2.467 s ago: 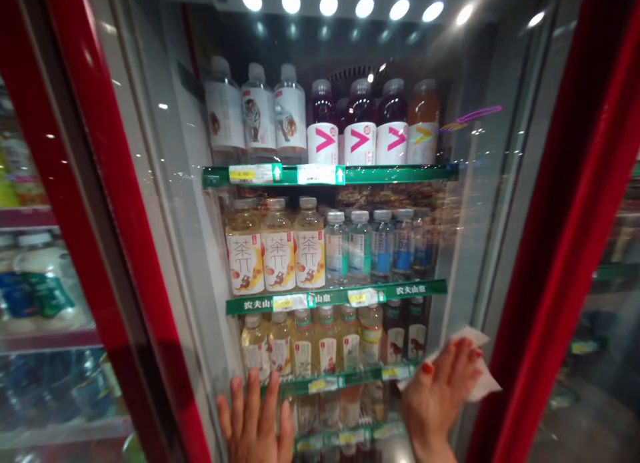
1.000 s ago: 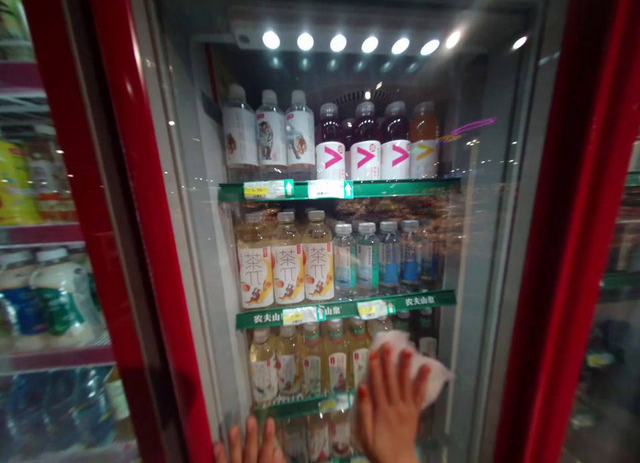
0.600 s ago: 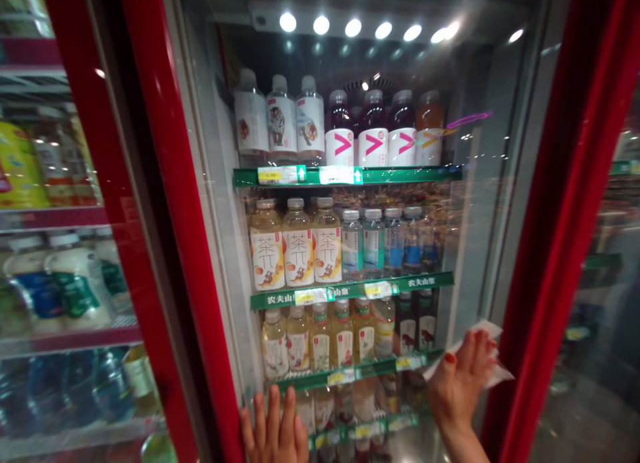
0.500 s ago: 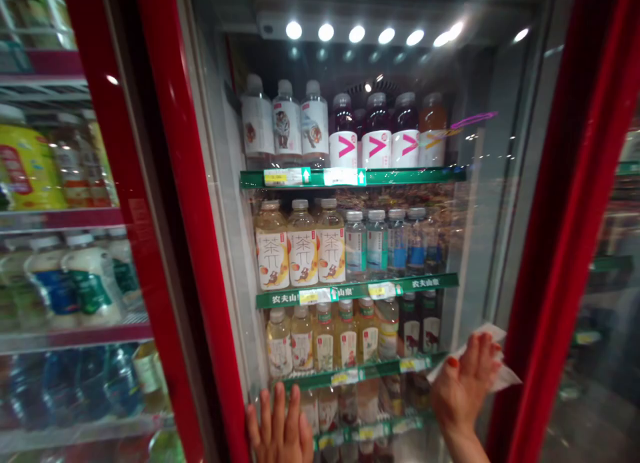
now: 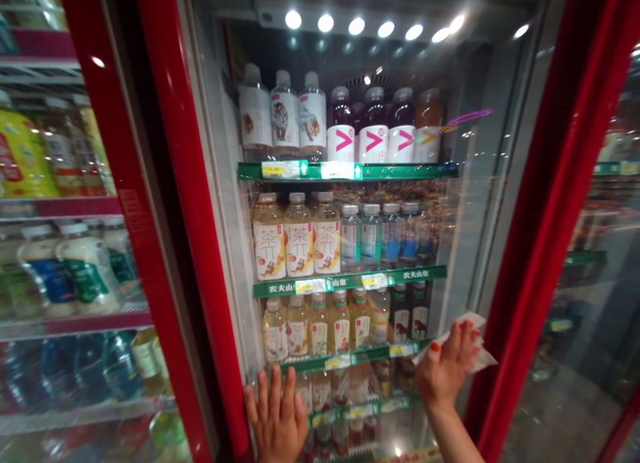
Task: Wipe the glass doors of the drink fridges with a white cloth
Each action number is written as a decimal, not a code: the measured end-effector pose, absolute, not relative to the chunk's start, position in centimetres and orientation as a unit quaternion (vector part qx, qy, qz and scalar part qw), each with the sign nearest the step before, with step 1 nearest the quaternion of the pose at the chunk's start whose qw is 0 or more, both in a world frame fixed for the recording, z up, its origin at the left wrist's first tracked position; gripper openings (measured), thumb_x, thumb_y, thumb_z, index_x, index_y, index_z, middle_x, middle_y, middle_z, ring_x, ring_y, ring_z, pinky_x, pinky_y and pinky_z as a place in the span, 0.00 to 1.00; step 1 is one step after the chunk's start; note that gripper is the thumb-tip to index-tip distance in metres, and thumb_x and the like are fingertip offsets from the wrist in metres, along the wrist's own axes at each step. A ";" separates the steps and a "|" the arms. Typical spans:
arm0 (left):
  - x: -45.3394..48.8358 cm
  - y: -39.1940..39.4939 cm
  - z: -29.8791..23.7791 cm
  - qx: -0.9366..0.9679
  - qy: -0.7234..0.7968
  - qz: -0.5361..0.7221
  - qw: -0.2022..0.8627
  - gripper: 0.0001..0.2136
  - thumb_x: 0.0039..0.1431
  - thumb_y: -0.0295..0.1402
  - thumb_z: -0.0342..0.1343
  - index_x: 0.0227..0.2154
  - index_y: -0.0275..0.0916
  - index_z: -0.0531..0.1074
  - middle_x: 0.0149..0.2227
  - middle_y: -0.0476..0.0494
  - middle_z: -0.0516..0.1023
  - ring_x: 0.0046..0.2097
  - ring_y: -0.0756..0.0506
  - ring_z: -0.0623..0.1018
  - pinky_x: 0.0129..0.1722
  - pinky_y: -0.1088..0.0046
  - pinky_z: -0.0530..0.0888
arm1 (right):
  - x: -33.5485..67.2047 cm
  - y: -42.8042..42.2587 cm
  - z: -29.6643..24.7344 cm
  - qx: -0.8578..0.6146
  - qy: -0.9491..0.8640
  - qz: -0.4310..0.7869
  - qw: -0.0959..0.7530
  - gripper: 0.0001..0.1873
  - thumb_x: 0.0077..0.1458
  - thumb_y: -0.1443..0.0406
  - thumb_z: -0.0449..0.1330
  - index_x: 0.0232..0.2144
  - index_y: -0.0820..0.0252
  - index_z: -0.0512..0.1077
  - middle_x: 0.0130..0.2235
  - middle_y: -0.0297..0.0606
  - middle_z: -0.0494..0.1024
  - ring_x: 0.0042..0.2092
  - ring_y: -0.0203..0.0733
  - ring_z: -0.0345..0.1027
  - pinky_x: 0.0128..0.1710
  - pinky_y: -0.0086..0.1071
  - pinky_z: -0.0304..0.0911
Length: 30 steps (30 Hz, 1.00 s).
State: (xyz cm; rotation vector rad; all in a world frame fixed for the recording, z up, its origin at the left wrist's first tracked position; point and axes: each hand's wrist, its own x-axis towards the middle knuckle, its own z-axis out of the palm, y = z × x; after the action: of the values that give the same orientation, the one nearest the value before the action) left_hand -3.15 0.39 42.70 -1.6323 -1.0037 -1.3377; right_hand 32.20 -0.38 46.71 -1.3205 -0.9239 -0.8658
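Note:
Both my hands are on the glass door (image 5: pixel 360 69) of a red-framed drinks cooler. My left hand (image 5: pixel 276 419) presses flat and open against the lower glass, fingers spread, near the red door frame (image 5: pixel 203 249). My right hand (image 5: pixel 444 369) pinches a crumpled white cloth (image 5: pixel 463 339) against the glass at the lower right. Behind the glass, green-edged shelves (image 5: pixel 347 171) hold rows of bottled drinks, among them tea bottles (image 5: pixel 299 239) and water bottles (image 5: pixel 380 236). The lowest bottles are partly hidden behind my hands.
To the left, a neighbouring cooler holds white-labelled bottles (image 5: pixel 85 269) behind its own red frame. On the right, another red door frame (image 5: pixel 545 216) stands beside a shop floor (image 5: pixel 560 409) and more shelving.
My right hand with the cloth rose up the glass, dropped to the lower right, and now sits slightly further left. My left hand stays flat on the glass while the view shifts.

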 end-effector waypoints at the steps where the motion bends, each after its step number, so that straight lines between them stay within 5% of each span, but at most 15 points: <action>1: -3.1 0.3 42.7 -0.643 -0.396 -0.527 0.390 0.38 0.68 0.35 0.59 0.78 0.41 0.53 0.81 0.41 0.50 0.82 0.36 0.50 0.82 0.49 0.47 | 32.2 -0.4 46.6 -0.573 -0.401 -0.375 0.609 0.36 0.76 0.55 0.44 0.80 0.51 0.45 0.80 0.54 0.51 0.81 0.65 0.38 0.73 0.81 0.40; 16: -2.8 -0.2 43.8 -0.640 -0.391 -0.532 0.393 0.39 0.67 0.29 0.58 0.78 0.40 0.52 0.81 0.41 0.49 0.82 0.36 0.49 0.82 0.49 0.46 | 32.7 -0.5 46.3 -0.581 -0.407 -0.382 0.592 0.36 0.76 0.55 0.43 0.81 0.52 0.45 0.79 0.56 0.52 0.80 0.73 0.43 0.73 0.79 0.44; 22: -2.9 0.0 43.2 -0.635 -0.397 -0.538 0.387 0.39 0.67 0.31 0.59 0.78 0.42 0.54 0.81 0.41 0.51 0.82 0.37 0.50 0.82 0.49 0.47 | 30.5 -1.5 43.0 -0.563 -0.471 -0.395 0.552 0.40 0.73 0.63 0.47 0.81 0.55 0.41 0.81 0.54 0.43 0.82 0.68 0.33 0.75 0.80 0.38; 27: -2.7 -0.2 43.2 -0.630 -0.408 -0.530 0.394 0.40 0.65 0.29 0.58 0.78 0.44 0.53 0.80 0.43 0.52 0.82 0.38 0.51 0.82 0.49 0.48 | 31.8 -3.9 40.2 -0.441 -0.670 -0.445 0.398 0.47 0.62 0.68 0.59 0.79 0.47 0.51 0.81 0.31 0.49 0.82 0.54 0.36 0.82 0.60 0.29; 30: -3.2 0.0 42.8 -0.617 -0.419 -0.532 0.402 0.41 0.63 0.28 0.58 0.78 0.45 0.53 0.80 0.44 0.52 0.81 0.37 0.52 0.82 0.49 0.50 | 35.4 -4.1 40.6 -0.427 -0.674 -0.459 0.391 0.47 0.61 0.68 0.57 0.80 0.53 0.51 0.81 0.34 0.48 0.82 0.56 0.36 0.82 0.58 0.27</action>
State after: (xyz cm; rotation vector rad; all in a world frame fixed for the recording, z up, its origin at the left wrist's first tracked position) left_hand -3.20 -0.01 42.80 -1.5579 -1.0583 -1.3431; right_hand 35.39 -4.10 40.61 -1.0860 -1.7119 -1.1657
